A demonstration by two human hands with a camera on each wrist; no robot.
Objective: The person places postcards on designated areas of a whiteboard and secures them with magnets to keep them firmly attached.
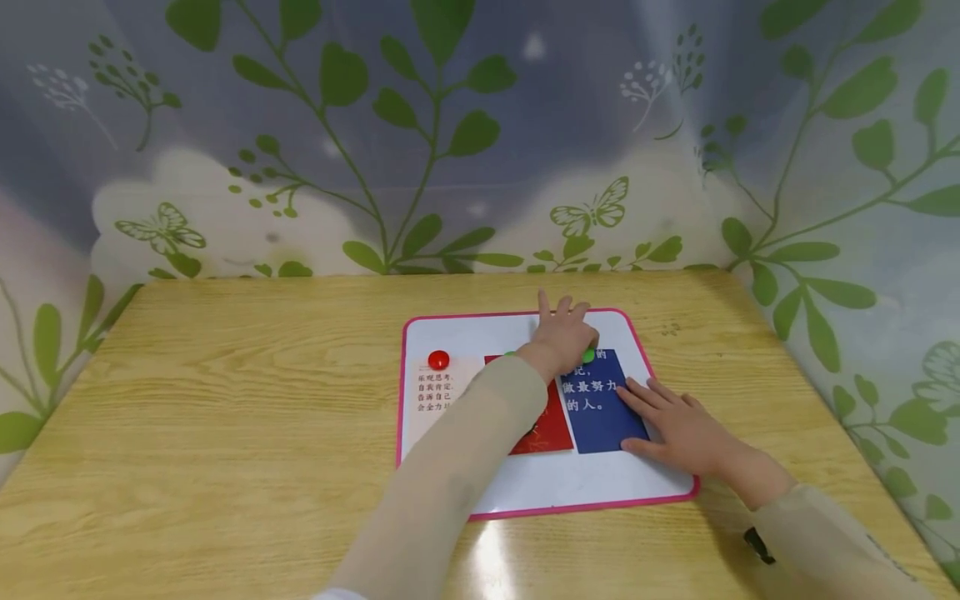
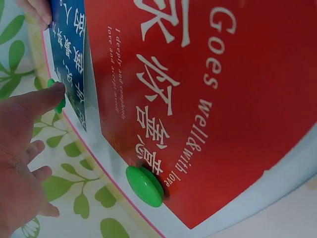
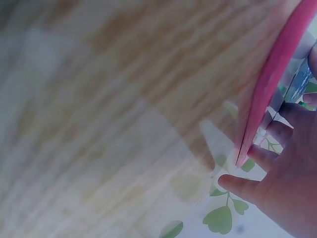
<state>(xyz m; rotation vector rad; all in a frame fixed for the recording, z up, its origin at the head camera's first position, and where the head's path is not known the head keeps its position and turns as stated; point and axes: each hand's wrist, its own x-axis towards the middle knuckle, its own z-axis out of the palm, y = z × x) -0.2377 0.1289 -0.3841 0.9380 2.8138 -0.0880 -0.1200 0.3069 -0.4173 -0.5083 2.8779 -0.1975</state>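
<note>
Wooden table (image 1: 225, 400) carries a whiteboard (image 1: 525, 492). Left hand (image 1: 562, 333) fingertip presses a green magnet (image 2: 58, 94) on the thin, flexible blue card (image 1: 600, 408); right hand (image 1: 675, 429) lies flat, steadying it.

red card (image 2: 237, 99) beside the green magnet (image 2: 144, 186) reading "Goes well&with love" and "I deeply and completely love", blue card (image 1: 600, 400) right of it reading "做最努力的人"

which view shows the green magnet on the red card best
The left wrist view: the green magnet sits close and unobstructed at the edge of the red card. In the head view it is only a sliver beside the left hand. The right wrist view does not show it.
</note>
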